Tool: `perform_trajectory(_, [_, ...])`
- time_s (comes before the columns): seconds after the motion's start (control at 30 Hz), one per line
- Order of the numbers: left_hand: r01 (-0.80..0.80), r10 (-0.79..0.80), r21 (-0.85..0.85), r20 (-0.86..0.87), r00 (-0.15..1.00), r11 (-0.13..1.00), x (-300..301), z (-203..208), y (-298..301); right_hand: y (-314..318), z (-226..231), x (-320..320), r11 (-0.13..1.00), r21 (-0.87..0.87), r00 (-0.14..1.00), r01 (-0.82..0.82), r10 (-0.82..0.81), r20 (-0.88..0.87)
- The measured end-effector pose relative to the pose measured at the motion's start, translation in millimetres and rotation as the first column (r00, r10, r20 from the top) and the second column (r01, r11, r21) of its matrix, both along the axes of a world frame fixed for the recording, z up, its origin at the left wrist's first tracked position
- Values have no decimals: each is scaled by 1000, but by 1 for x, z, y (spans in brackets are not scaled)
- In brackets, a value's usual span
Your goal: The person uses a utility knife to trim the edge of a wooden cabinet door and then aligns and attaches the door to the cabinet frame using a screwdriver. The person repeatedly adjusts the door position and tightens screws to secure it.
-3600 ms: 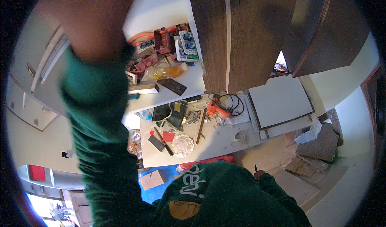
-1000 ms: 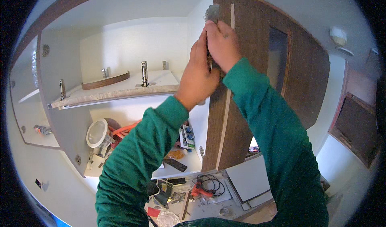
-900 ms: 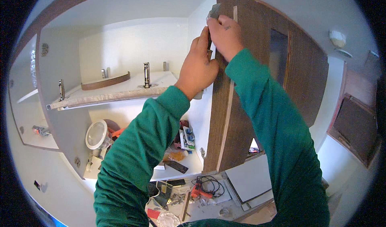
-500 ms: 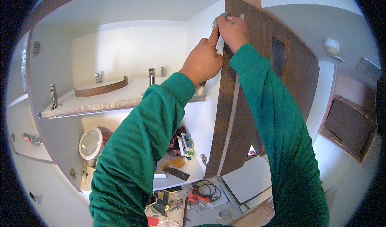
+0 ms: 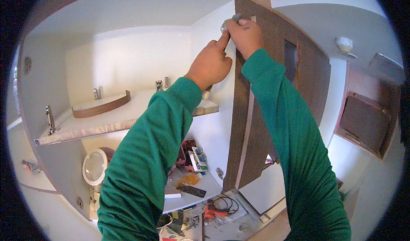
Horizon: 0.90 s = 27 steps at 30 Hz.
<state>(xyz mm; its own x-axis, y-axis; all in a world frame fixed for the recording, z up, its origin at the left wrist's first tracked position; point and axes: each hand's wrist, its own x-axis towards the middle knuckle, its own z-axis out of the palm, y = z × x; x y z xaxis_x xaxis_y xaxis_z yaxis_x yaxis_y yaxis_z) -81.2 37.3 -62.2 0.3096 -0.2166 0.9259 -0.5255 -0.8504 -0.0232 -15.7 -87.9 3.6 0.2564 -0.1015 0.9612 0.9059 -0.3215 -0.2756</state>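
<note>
A white cabinet (image 5: 136, 49) is standing open, and a brown panel (image 5: 273, 32) is adjoining its right side. A shelf (image 5: 143, 99) is crossing the cabinet, its rough front edge facing out. A white board (image 5: 264, 187) is lying below the panel. Green sleeves (image 5: 145, 155) are covering both forearms. On the shelf a curved brown strip (image 5: 101, 108) is standing on edge; under the shelf, at left, a round lamp (image 5: 95, 166) is facing out. Lower down, an orange tool (image 5: 213, 211) is lying near a black cable (image 5: 224, 202). The left hand (image 5: 209, 66) is hovering before the cabinet's right wall, index finger pointing up and the others curling in; whether they are gripping anything, I cannot tell. The right hand (image 5: 245, 36) is holding just above it, thumb and finger clamping a small part. On the cabinet floor a dark slab (image 5: 193, 191) is lying flat. Hinges (image 5: 50, 119) are standing on the shelf. That grey metal part (image 5: 225, 25) is projecting from the right fingertips, at the cabinet's upper right edge
</note>
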Motion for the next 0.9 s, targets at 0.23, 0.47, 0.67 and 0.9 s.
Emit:
perform_trajectory(0.23, [24, -24, -7, -34, 999, 1000, -4, 2, -1, -4, -4, -1, 997, 35, 997, -69, 70, -40])
perform_trajectory(0.47, [6, -6, -4, -54, 999, 1000, -12, 4, 3, -3, -9, -9, 1000, 2, 999, -11, 11, -34])
perform_trajectory(0.67, [-1, 1, -3, -112, 994, 1000, -14, 5, 3, 0, -8, -1, 999, 38, 1000, 10, -10, -13])
perform_trajectory(0.9, [6, -10, -30, -152, 988, 1000, -19, 7, 0, 5, -8, 8, 999, 50, 998, 10, -13, 55])
